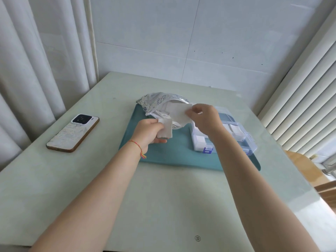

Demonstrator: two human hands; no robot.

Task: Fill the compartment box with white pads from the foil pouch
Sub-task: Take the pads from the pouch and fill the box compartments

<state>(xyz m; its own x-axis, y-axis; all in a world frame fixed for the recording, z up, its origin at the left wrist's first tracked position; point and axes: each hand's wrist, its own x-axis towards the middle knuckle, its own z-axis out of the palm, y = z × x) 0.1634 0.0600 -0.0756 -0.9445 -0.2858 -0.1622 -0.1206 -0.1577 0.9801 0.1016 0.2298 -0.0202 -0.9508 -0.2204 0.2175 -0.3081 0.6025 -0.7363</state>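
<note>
Nearest, the left hand point(151, 130) is gripping a folded white pad point(165, 129) above the teal tray point(169, 153); the right hand point(204, 118) is pinching another pad point(179, 113) beside the compartment box point(225, 137), at the foil pouch point(160, 100) by the tray's far edge.
</note>
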